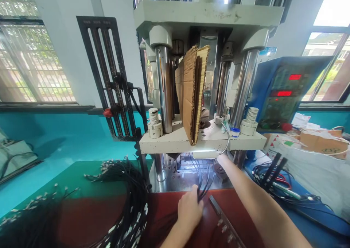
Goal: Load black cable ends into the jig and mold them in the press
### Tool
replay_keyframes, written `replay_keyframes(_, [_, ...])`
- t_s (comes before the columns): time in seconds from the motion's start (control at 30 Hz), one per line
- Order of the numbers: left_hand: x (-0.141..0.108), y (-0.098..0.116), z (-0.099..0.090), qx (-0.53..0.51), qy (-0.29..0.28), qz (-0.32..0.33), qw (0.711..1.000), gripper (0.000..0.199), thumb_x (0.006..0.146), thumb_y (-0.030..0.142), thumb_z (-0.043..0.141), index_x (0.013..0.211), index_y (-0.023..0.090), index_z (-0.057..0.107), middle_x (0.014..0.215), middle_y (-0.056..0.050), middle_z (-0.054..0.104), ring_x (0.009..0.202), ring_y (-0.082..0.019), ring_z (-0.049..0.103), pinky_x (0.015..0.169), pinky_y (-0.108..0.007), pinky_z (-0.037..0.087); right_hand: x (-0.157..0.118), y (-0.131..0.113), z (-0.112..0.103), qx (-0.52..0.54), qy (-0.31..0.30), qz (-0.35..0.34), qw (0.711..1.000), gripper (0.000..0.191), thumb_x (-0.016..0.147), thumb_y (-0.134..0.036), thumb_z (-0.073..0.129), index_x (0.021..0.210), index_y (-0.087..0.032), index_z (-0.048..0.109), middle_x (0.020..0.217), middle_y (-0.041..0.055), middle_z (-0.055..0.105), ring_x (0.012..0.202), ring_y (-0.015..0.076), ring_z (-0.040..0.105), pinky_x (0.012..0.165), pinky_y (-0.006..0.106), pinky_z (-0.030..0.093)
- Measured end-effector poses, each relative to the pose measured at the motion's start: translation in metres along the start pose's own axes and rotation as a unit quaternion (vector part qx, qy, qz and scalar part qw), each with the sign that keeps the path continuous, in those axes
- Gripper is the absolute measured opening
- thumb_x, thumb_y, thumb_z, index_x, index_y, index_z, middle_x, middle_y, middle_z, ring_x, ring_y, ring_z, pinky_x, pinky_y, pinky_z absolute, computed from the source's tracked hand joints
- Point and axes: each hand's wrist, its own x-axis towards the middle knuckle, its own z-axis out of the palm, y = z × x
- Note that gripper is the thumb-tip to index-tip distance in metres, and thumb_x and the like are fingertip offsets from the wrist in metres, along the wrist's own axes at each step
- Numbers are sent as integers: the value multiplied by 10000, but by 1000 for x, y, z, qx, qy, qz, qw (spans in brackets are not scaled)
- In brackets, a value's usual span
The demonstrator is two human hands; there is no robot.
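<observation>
My left hand (190, 206) is closed around a bunch of thin black cables (202, 193) in front of the press. The cables fan out upward from my fist to the metal mould (188, 165) on the press bed. My right hand (222, 158) reaches into the press at the right end of a white lit lamp bar (205, 155). Its fingers are hidden behind that bar and the plate, so what it touches does not show. Right of my left hand, a metal bar with bolts (225, 220) lies on the red tabletop (164, 204).
A large bundle of black cables (133, 189) lies on the left, with another pile (30, 219) beyond it. Folded cardboard (191, 95) stands on the press plate (169, 142) between steel columns. To the right are a blue control box (287, 95) and tangled cables (284, 182).
</observation>
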Motion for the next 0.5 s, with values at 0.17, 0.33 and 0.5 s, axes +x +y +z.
replay_keyframes(0.17, [-11,24,-10,-485,-347,-57,801,474,663,347,587,1049,145,401,691,-66,621,510,-182,581,516,-300,430,-37,6,-28,56,15,41,997,290,816,-398,533,677,-144,526,451,-72,452,320,46,351,315,169,253])
replay_keyframes(0.33, [-28,38,16,-661,-352,-111,653,484,722,387,582,1103,150,399,896,-142,649,752,-233,641,670,-344,453,-102,-7,-52,107,-15,26,994,273,656,-429,643,713,-173,568,453,-43,506,362,91,434,345,191,276])
replay_keyframes(0.5, [-45,54,32,-675,-334,-140,643,270,728,329,618,875,119,529,500,43,469,374,-45,403,408,-166,271,-140,-20,-73,135,14,14,991,264,644,-421,665,710,-180,578,496,-36,530,397,88,443,372,191,299])
